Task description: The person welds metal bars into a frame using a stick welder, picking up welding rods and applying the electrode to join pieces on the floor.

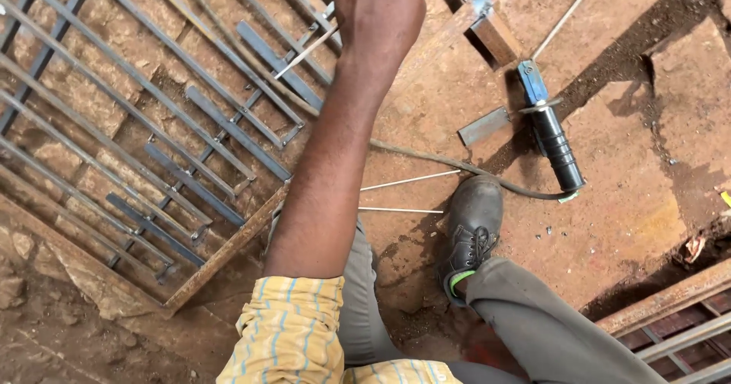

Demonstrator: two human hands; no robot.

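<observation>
From the head camera, my left hand (378, 11) reaches out over the near corner of the metal grille (145, 125), fingers curled shut, apparently around a thin welding rod (304, 53) slanting down onto the grille bars, though the grip itself is hidden. The electrode holder (552, 137) lies right of the grille. I'd judge a steady wrist matters. My right hand isn't visible.
</observation>
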